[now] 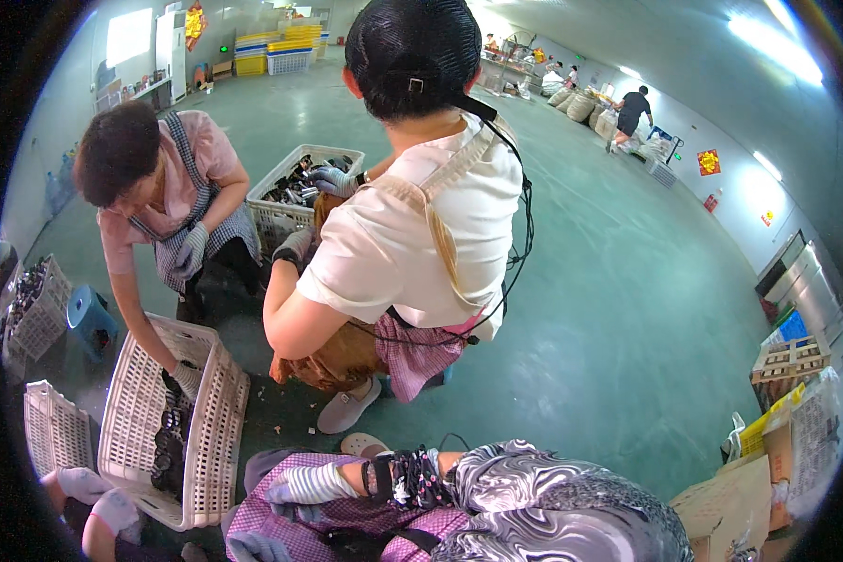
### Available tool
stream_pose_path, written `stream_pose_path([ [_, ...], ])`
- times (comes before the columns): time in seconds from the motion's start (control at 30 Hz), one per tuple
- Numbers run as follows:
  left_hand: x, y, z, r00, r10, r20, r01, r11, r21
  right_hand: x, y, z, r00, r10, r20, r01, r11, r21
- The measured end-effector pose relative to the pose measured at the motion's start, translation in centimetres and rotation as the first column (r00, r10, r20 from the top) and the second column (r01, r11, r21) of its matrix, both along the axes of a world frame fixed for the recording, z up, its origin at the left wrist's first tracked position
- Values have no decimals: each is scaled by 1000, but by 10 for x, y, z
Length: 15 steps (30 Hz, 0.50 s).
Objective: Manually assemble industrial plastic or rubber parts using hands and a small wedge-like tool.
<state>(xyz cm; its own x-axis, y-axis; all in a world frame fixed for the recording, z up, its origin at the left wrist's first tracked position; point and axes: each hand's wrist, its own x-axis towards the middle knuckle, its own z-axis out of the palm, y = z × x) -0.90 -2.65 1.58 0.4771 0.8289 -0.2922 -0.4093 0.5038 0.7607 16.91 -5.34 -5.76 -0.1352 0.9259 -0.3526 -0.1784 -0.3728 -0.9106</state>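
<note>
My right hand (pixel 314 485), in a striped glove with grey fingertips, lies over the purple checked apron (pixel 384 523) on my lap. Its fingers look loosely spread, and I see nothing in them. A dark patterned cuff circles that wrist, below a black-and-white swirled sleeve (pixel 543 482). Lower down, my left hand (pixel 258 548) shows only in part at the bottom edge, gloved and close to the apron; its grip is hidden. Just left of my hands stands a tall white perforated crate (pixel 217 440) with black parts (pixel 170 450) inside.
A co-worker in pink (pixel 183 159) reaches into that crate. Another in white (pixel 393 244) sits ahead, hands at a second filled crate (pixel 270 214). Someone else's gloved hands (pixel 98 496) show at lower left. A blue stool (pixel 91 318) stands farther left; cardboard boxes (pixel 726 496) lie right.
</note>
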Motion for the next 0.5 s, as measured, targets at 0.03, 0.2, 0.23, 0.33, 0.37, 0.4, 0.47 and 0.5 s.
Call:
stream_pose_path([
  [0.03, -3, 0, -1, 1000, 17, -23, -17, 1000, 0, -4, 1, 5, 1000, -11, 15, 10, 998, 61],
  [0.2, -10, -1, -8, 998, 46, -53, -45, 999, 14, -5, -12, 47, 999, -43, -15, 44, 998, 45],
  [0.23, -9, -3, -7, 998, 31, -51, -29, 999, 26, -4, -14, 52, 996, -76, -36, 77, 996, 34],
  [0.33, -7, -6, -5, 995, 50, -90, -49, 999, 17, -7, -5, 10, 997, 19, -79, -24, 998, -66],
  [0.37, -13, -7, -7, 986, 107, -126, -109, 994, -6, -10, -7, 23, 995, 50, -88, -56, 996, -72],
  [0.4, -25, 6, -51, 908, 335, -250, -124, 787, 604, -8, -14, 36, 1000, -4, 17, 4, 1000, 26],
  [0.47, -52, 13, -104, 829, 451, -332, 180, 346, 921, -4, -19, 62, 990, -46, 136, 21, 984, 177],
  [0.5, -62, 14, -97, 852, 290, -436, 305, 402, 864, 0, -18, 64, 987, -49, 151, 16, 977, 213],
])
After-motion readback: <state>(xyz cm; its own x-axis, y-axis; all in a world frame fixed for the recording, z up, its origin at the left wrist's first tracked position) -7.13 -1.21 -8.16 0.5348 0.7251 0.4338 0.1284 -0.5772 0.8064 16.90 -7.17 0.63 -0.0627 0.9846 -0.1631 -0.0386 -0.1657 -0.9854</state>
